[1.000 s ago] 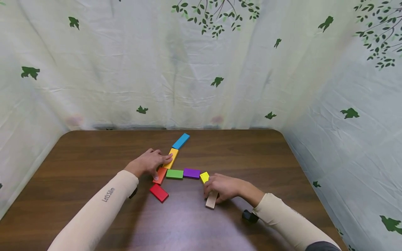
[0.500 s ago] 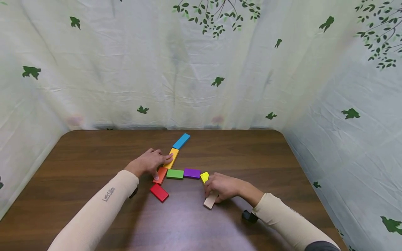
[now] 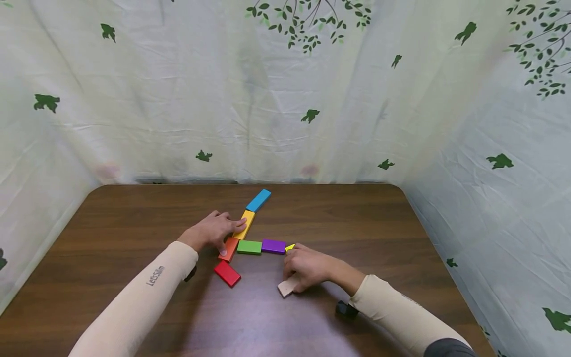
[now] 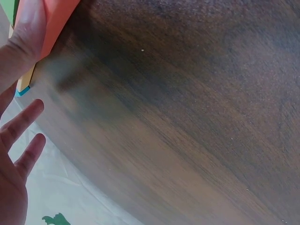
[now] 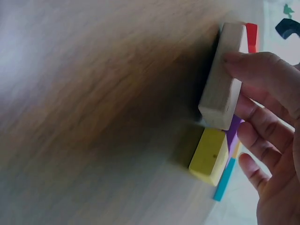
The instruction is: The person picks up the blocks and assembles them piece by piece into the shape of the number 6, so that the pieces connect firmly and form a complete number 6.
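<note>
My left hand (image 3: 206, 233) rests over a row of coloured wooden blocks. Its thumb lies on the orange-red block (image 3: 232, 248), also seen under the thumb in the left wrist view; a finger reaches onto the amber block (image 3: 249, 219). My right hand (image 3: 310, 267) pinches a plain wood block (image 3: 286, 287), thumb on one long face and fingers on the other. In the right wrist view one end of that plain block stands close to the yellow block (image 5: 207, 152). From the head, my right hand partly hides the yellow block.
Green (image 3: 250, 247) and purple (image 3: 273, 246) blocks lead from the orange-red one toward the yellow. Beyond the amber block lies a blue block (image 3: 258, 200); a red block (image 3: 227, 273) lies nearest me. A leaf-patterned curtain (image 3: 267, 124) hangs behind the brown table (image 3: 357, 218).
My right hand has shifted slightly left and turned the plain wood block, whose near end has swung left. More of the yellow block is now covered. My left hand has stayed put.
</note>
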`<action>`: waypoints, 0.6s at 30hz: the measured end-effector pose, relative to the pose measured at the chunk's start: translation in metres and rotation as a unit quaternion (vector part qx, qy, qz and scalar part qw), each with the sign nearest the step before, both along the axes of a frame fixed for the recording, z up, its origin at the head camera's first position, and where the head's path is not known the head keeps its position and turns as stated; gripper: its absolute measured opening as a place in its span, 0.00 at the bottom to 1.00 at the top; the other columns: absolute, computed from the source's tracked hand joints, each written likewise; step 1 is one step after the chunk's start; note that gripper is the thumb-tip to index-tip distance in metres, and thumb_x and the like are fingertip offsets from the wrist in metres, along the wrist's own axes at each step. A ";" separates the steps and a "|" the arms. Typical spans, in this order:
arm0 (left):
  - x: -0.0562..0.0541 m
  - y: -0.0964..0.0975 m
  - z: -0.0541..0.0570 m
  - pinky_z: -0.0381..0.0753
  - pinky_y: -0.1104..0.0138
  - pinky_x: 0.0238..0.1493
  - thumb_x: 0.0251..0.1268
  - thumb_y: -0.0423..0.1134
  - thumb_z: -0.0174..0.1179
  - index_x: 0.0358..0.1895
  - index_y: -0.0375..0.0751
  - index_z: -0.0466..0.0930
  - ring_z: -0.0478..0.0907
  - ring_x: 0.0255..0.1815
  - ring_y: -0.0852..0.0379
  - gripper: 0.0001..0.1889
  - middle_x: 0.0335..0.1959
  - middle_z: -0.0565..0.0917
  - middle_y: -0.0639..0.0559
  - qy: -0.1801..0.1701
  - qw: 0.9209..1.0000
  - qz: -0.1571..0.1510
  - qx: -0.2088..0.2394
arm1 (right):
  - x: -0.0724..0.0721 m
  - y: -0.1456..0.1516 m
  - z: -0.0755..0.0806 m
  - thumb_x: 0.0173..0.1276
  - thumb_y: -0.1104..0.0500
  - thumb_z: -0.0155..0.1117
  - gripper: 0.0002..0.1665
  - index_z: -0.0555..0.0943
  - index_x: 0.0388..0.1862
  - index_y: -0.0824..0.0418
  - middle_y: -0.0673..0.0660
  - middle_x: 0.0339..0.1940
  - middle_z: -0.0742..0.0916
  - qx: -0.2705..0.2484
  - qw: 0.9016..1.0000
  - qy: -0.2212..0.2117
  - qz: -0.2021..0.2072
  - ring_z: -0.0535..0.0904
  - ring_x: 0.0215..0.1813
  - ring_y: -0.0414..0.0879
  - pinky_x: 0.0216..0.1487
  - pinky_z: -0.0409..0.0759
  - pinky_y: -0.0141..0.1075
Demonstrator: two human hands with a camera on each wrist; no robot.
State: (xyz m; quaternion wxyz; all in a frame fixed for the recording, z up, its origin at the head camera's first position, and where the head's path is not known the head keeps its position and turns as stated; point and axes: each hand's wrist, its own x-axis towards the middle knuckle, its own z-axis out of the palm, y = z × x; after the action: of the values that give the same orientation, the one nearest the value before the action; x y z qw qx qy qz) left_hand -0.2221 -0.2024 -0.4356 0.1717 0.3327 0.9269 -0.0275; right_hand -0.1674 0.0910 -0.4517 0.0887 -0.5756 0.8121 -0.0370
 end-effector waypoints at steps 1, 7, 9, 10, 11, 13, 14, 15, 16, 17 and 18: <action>0.000 0.000 0.000 0.61 0.45 0.61 0.44 0.44 0.76 0.72 0.45 0.64 0.65 0.63 0.40 0.47 0.73 0.64 0.49 0.001 1.000 0.000 0.000 | 0.000 -0.002 0.000 0.47 0.51 0.77 0.13 0.87 0.33 0.48 0.40 0.31 0.82 0.000 1.000 0.000 -0.002 0.74 0.40 0.35 0.49 0.65 0.34; -0.001 0.000 -0.001 0.62 0.47 0.60 0.43 0.45 0.76 0.71 0.45 0.65 0.66 0.62 0.41 0.47 0.73 0.64 0.49 0.005 1.000 -0.003 -0.003 | 0.002 -0.014 0.000 0.49 0.48 0.77 0.13 0.86 0.33 0.50 0.40 0.30 0.82 -0.005 1.000 -0.008 -0.007 0.73 0.38 0.35 0.49 0.66 0.33; -0.002 0.001 -0.001 0.62 0.47 0.59 0.42 0.45 0.76 0.71 0.45 0.66 0.66 0.61 0.41 0.47 0.73 0.65 0.49 0.003 1.000 -0.004 -0.002 | 0.003 -0.017 0.000 0.50 0.48 0.76 0.13 0.85 0.33 0.50 0.41 0.29 0.82 -0.006 1.000 -0.006 -0.008 0.74 0.38 0.35 0.49 0.66 0.33; -0.003 0.002 -0.001 0.62 0.48 0.59 0.42 0.45 0.76 0.71 0.46 0.66 0.66 0.61 0.42 0.47 0.73 0.65 0.49 0.001 1.000 -0.003 -0.001 | 0.003 -0.019 0.000 0.50 0.47 0.76 0.14 0.85 0.33 0.50 0.40 0.29 0.82 -0.007 1.000 -0.005 -0.009 0.74 0.38 0.35 0.49 0.66 0.33; -0.003 0.002 -0.001 0.62 0.48 0.59 0.42 0.46 0.76 0.71 0.46 0.66 0.66 0.60 0.42 0.47 0.73 0.65 0.49 0.001 1.000 -0.004 0.000 | 0.003 -0.021 0.000 0.50 0.47 0.76 0.14 0.85 0.33 0.50 0.41 0.29 0.82 -0.009 1.000 -0.006 -0.011 0.74 0.38 0.36 0.48 0.66 0.32; -0.003 0.003 -0.001 0.62 0.47 0.60 0.42 0.45 0.76 0.71 0.46 0.66 0.66 0.61 0.42 0.47 0.73 0.64 0.49 -0.005 1.000 0.000 -0.001 | 0.004 -0.026 -0.001 0.51 0.47 0.76 0.14 0.86 0.34 0.50 0.40 0.29 0.82 -0.011 1.000 -0.009 -0.015 0.73 0.38 0.35 0.48 0.66 0.31; -0.003 0.003 0.000 0.61 0.47 0.61 0.43 0.45 0.76 0.71 0.46 0.65 0.66 0.61 0.42 0.47 0.73 0.64 0.49 -0.008 1.000 0.003 -0.001 | 0.004 -0.029 -0.001 0.51 0.47 0.76 0.14 0.86 0.34 0.50 0.40 0.29 0.82 -0.012 1.000 -0.010 -0.018 0.73 0.38 0.35 0.47 0.66 0.31; -0.003 0.003 0.000 0.61 0.47 0.61 0.43 0.45 0.76 0.71 0.46 0.65 0.66 0.62 0.42 0.47 0.73 0.64 0.49 -0.009 1.000 0.005 -0.001 | 0.004 -0.032 -0.002 0.51 0.47 0.76 0.14 0.86 0.34 0.50 0.40 0.29 0.82 -0.014 1.000 -0.012 -0.020 0.73 0.38 0.35 0.46 0.66 0.30; -0.003 0.002 0.000 0.61 0.47 0.61 0.43 0.45 0.76 0.72 0.46 0.65 0.66 0.62 0.41 0.47 0.73 0.64 0.49 -0.012 1.000 0.009 0.000 | 0.005 -0.035 -0.002 0.51 0.47 0.76 0.13 0.86 0.34 0.50 0.40 0.28 0.82 -0.015 1.000 -0.012 -0.022 0.73 0.37 0.34 0.45 0.65 0.30; -0.003 0.002 -0.001 0.60 0.46 0.62 0.43 0.45 0.76 0.72 0.46 0.65 0.65 0.62 0.41 0.47 0.73 0.64 0.49 -0.015 1.000 0.010 0.001 | 0.005 -0.037 -0.003 0.51 0.47 0.76 0.13 0.86 0.34 0.50 0.40 0.28 0.82 -0.015 0.999 -0.014 -0.024 0.73 0.36 0.34 0.45 0.65 0.29; -0.003 0.002 -0.001 0.60 0.46 0.62 0.43 0.45 0.76 0.72 0.46 0.64 0.65 0.63 0.41 0.47 0.73 0.64 0.49 -0.017 1.000 0.013 0.002 | 0.005 -0.040 -0.004 0.52 0.47 0.75 0.14 0.86 0.34 0.50 0.40 0.28 0.82 -0.015 0.999 -0.014 -0.027 0.72 0.36 0.33 0.44 0.65 0.29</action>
State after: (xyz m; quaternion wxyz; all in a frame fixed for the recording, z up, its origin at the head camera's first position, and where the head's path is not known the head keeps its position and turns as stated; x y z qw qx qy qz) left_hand -0.2248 -0.2006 -0.4365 0.1870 0.3213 0.9282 -0.0178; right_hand -0.1620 0.0510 -0.4557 0.0903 -0.5540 0.8254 -0.0598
